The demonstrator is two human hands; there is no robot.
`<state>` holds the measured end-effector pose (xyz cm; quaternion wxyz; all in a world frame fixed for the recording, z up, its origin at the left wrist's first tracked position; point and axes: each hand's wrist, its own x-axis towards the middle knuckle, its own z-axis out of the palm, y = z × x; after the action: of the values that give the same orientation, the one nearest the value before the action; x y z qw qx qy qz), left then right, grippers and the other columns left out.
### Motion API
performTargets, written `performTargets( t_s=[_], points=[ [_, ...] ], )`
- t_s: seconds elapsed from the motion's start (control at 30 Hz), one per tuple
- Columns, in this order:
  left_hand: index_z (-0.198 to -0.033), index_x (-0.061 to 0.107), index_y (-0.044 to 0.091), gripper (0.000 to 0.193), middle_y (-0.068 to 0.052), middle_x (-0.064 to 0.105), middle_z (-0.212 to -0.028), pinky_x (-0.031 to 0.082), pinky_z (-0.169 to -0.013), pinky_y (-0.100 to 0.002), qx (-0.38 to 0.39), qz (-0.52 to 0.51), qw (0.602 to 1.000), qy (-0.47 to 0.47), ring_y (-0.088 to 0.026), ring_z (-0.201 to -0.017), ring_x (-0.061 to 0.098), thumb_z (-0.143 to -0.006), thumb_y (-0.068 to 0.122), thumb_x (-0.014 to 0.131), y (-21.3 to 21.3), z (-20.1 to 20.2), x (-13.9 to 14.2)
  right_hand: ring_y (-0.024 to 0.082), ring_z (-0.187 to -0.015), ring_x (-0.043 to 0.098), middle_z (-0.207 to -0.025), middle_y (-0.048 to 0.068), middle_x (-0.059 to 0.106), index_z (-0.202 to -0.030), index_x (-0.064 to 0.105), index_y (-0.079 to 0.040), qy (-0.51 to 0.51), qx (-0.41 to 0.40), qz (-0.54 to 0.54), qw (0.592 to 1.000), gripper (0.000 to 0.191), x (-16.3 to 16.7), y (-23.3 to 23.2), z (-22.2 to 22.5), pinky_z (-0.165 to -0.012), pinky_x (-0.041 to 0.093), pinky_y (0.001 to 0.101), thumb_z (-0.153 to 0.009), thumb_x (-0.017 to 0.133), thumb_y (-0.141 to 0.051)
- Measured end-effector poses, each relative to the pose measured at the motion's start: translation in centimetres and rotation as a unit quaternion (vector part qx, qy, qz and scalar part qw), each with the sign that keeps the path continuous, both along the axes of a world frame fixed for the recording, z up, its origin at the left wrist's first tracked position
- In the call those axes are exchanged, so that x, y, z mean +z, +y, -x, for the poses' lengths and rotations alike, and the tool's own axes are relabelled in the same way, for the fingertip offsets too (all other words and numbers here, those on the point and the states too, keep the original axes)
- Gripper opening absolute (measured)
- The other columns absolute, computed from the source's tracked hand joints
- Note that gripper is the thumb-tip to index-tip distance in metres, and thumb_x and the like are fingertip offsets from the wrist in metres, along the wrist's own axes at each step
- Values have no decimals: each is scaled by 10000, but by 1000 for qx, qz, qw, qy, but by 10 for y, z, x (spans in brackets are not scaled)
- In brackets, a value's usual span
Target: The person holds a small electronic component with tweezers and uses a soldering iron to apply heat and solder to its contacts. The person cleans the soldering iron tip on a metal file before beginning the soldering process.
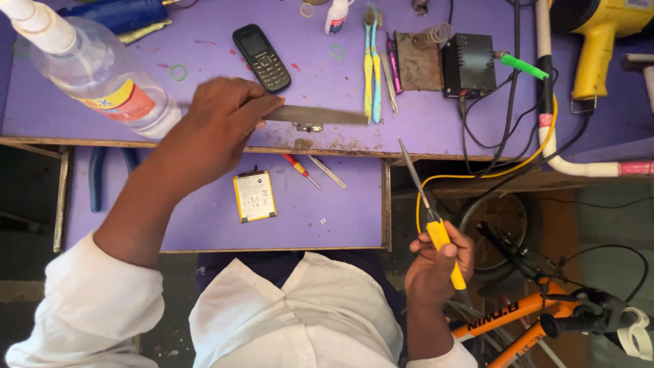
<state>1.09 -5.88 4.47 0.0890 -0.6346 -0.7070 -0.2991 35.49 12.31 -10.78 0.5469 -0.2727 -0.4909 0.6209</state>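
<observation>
Left hand point(221, 112) gripping flat metal blade point(317, 114), right hand point(436, 262) closed around yellow-handled soldering iron point(436, 225)

Clear bottle point(88, 68) cut off top-left, yellow heat gun point(599, 34) cropped, bicycle point(545, 313) partly out.

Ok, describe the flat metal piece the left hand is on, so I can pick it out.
Find the purple table. At its front edge, under the left hand, lies a flat grey metal strip, pointing right toward two toothbrushes. It is wider and plainer than any tool nearby.
</observation>
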Motion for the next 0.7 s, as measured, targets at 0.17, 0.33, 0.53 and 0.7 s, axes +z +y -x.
performTargets(
  t_s=[0.17, 0.33, 0.53, 0.7],
  points=[
    [-1259, 656, 53, 462, -96, 623, -1201, 278, -1262, -526, -26, 30, 991, 130, -275, -1225, 609, -816, -74, 626, 22, 12, 15, 194, -849, 639, -1045, 139, 645, -1270, 564, 36, 21, -32, 16, 999, 519, 4, 11, -5, -676, 533, 313, -1023, 692, -403],
    [-1271, 649, 31, 406, -127, 610, -1189, 325, -1208, -509, -28, 85, 986, 139, -313, -1161, 595, -867, -7, 631, 33, 6, 23, 178, -827, 621, -1006, 131, 640, -1288, 570, 35, 18, -50, 18, 998, 558, 12, 21, -18, -691, 520, 294, -1030, 680, -447],
    [-1287, 631, 5, 483, -157, 601, -1211, 335, -1181, -563, 52, 87, 994, 44, -348, -1185, 575, -806, -32, 607, 1, -16, 1, 168, -758, 606, -1007, 120, 658, -1283, 582, 26, -19, -67, 34, 997, 569, 4, 28, -24, -670, 506, 276, -1021, 657, -473],
    [-1297, 629, 9, 457, -139, 601, -1190, 289, -1243, -591, 119, 119, 982, 82, -325, -1201, 592, -850, -77, 588, -5, -2, -21, 191, -755, 612, -970, 138, 646, -1267, 552, 33, 29, -19, 27, 999, 525, 4, 23, -15, -670, 517, 305, -1029, 683, -417]
  ],
)
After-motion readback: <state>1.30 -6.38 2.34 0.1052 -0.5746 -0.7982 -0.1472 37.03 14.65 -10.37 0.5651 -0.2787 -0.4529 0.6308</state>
